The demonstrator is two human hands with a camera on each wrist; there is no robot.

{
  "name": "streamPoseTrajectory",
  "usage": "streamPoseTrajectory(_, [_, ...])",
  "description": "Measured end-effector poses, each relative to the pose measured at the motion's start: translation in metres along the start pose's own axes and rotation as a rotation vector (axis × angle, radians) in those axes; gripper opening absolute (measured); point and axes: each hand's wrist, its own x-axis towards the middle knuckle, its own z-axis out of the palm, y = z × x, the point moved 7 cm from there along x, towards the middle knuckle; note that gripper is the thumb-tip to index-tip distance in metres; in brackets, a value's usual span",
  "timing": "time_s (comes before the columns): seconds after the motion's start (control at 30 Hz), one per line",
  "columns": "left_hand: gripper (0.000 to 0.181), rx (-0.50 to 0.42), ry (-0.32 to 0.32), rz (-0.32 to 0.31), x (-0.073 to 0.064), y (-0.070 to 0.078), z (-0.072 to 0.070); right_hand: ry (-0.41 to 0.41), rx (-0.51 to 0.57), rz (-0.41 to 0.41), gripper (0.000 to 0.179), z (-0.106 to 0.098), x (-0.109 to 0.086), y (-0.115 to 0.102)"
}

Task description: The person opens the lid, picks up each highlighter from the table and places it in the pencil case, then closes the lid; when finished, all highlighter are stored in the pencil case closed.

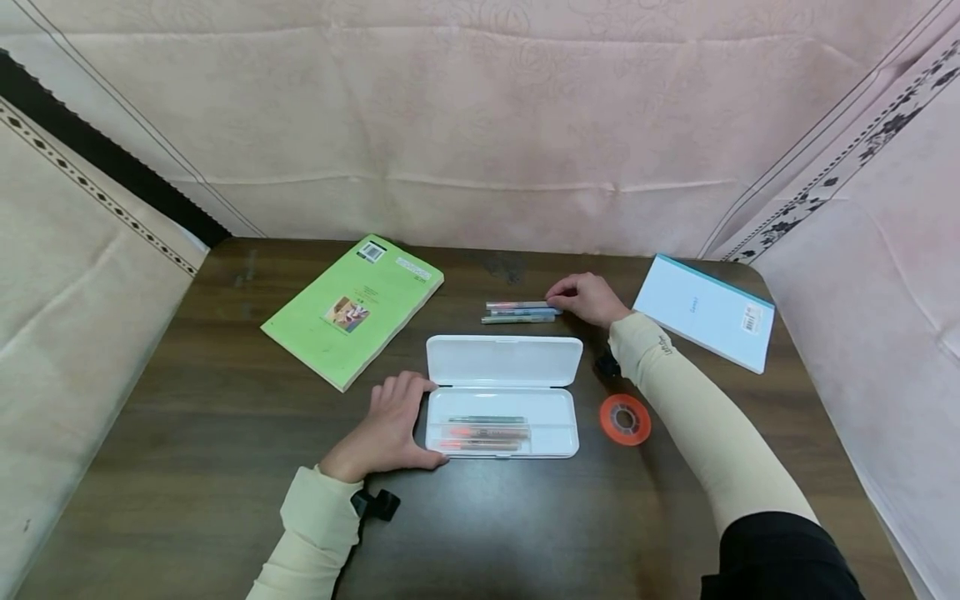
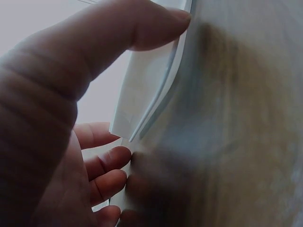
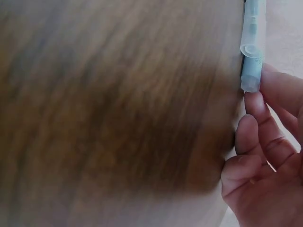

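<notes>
The pen case (image 1: 505, 362) is showing plain white, the pens inside it (image 1: 487, 432) are mixing grey-green with coral pink, and the pens beyond it (image 1: 519, 319) are bearing pale blue, grey and faint pink. Left of the case a book (image 1: 352, 312) is displaying bright lime green with a black-and-white barcode; on its right a tape roll (image 1: 608, 419) is glowing orange and a notebook (image 1: 705, 312) is pairing pale blue with a teal edge. Under the case the counter (image 1: 225, 417) is showing streaky brown wood grain, while behind it pinkish-white cloth (image 1: 487, 125) is carrying thin dark lines.

My head view looks forward and down over the table (image 1: 225, 417); close wrist views face my fingers (image 2: 109, 188), the left sharing its box (image 1: 553, 423), the right a pen (image 3: 253, 66).
</notes>
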Motion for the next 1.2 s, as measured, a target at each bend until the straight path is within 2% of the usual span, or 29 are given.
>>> streamPoseTrajectory(0.13, [0.092,-0.001,-0.002,-0.001,0.0,0.0,0.0,0.006,-0.016,-0.006,0.019,0.001,0.001,0.0])
streamPoseTrajectory(0.53, [0.093,-0.002,-0.014,-0.011,0.0,-0.002,0.001,0.032,-0.011,0.044,0.018,0.001,0.001,0.0])
streamPoseTrajectory(0.7, [0.092,-0.011,-0.007,-0.004,0.0,-0.001,0.0,0.07,0.003,0.044,0.02,-0.013,-0.004,-0.007])
streamPoseTrajectory(0.83, [0.091,-0.01,-0.003,0.005,0.0,0.0,0.001,0.141,0.028,0.004,0.022,-0.038,-0.032,-0.028])
streamPoseTrajectory(0.9, [0.091,-0.006,-0.003,0.009,0.0,0.001,0.001,0.187,0.038,-0.037,0.02,-0.049,-0.054,-0.043])
streamPoseTrajectory(0.97, [0.091,-0.006,-0.001,0.016,0.0,0.002,0.0,0.224,0.042,-0.11,0.017,-0.054,-0.078,-0.06])
streamPoseTrajectory(1.1, [0.091,-0.015,0.006,0.017,0.0,0.002,-0.001,0.242,0.024,-0.261,0.009,-0.043,-0.124,-0.09])
streamPoseTrajectory(1.2, [0.092,-0.016,0.009,0.013,0.0,0.001,-0.001,0.219,0.011,-0.31,0.011,-0.022,-0.149,-0.103])
